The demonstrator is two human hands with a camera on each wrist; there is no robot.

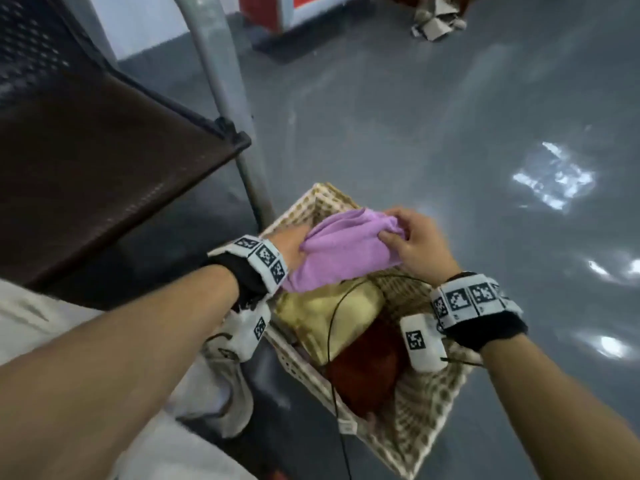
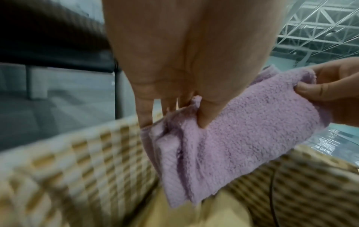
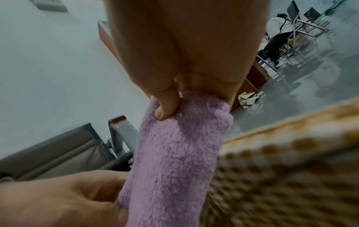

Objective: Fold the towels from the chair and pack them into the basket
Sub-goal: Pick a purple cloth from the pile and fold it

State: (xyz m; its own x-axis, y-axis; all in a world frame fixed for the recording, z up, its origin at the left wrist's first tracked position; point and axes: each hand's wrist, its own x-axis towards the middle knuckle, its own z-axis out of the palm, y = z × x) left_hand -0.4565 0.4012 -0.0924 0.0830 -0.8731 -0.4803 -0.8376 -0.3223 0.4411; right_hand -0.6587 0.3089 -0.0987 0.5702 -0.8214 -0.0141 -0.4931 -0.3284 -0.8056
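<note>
lilac terry towel [image 1: 341, 249], folded, is pinched at one end by my left hand [image 1: 291, 249] and at the other by my right hand [image 1: 414, 242], so it stays flat. just below my grip sits the woven basket [image 1: 429, 410], already holding a yellow towel [image 1: 332, 313] and a red towel [image 1: 367, 372].

Both forearms are bare from elbow to wrist. Each wrist wears a black fabric wristband [image 1: 247, 277] under a pale grey strap of square black-and-white coded markers [image 1: 263, 256]; the matching strap [image 1: 474, 299] wraps the right wrist. A white boxy camera unit [image 1: 420, 342] with one marker hangs below the right wrist, trailing a thin black cable [image 1: 334, 317]. Pale light-coloured trousers [image 1: 38, 317] cover the legs.
</note>
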